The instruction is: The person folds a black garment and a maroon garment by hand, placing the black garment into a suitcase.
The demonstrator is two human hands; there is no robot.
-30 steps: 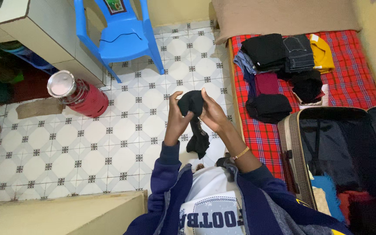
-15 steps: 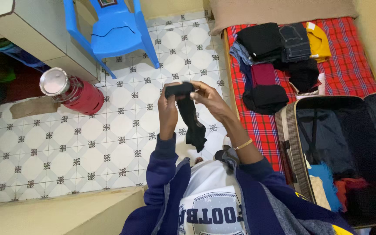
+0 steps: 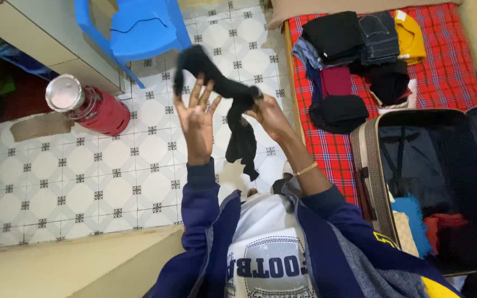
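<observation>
The left hand (image 3: 197, 118) is spreading its fingers open under one black sock (image 3: 233, 105), while the right hand (image 3: 269, 113) is pinching it; one blue plastic chair (image 3: 139, 33) is standing beyond them.

I'm in a home bedroom. Bed with red plaid blanket (image 3: 448, 83) holds folded clothes (image 3: 360, 49), open suitcase (image 3: 437, 182) on it. Patterned tile floor (image 3: 122, 165), blue plastic chair (image 3: 139, 33).
</observation>
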